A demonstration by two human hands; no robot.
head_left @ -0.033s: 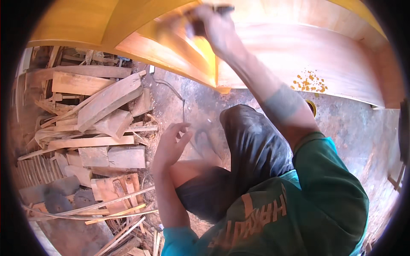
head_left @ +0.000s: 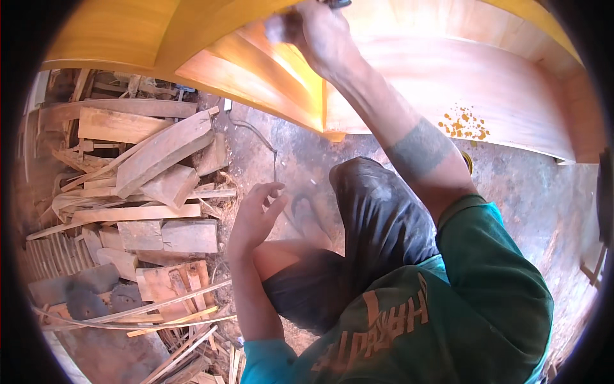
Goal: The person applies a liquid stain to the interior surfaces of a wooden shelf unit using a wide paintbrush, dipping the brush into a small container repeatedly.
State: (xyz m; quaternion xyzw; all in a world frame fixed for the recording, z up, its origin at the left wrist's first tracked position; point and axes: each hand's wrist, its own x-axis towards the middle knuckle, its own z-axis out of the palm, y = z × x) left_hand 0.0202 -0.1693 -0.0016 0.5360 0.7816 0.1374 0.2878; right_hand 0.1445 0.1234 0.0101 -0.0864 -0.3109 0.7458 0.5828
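Right hand point(head_left: 323, 40) grips a dark tool point(head_left: 339, 3), seemingly crosswise, by the cabinet point(head_left: 422, 80); left hand point(head_left: 256, 214), fingers loosely parted, empty, hangs farther off.

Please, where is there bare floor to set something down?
The widest bare floor lies between the green sleeve and pale panel, right of the yellow-rimmed round thing. A smaller patch lies beyond the left hand, between woodpile and dark-clothed knee, though a cord runs through it. The woodpile crowds the left side.

There are 2 hands point(head_left: 254, 216) point(head_left: 325, 41), 2 dark discs point(head_left: 82, 304) point(head_left: 126, 298), 1 wooden cabinet point(head_left: 441, 83) and 1 cable point(head_left: 257, 130).
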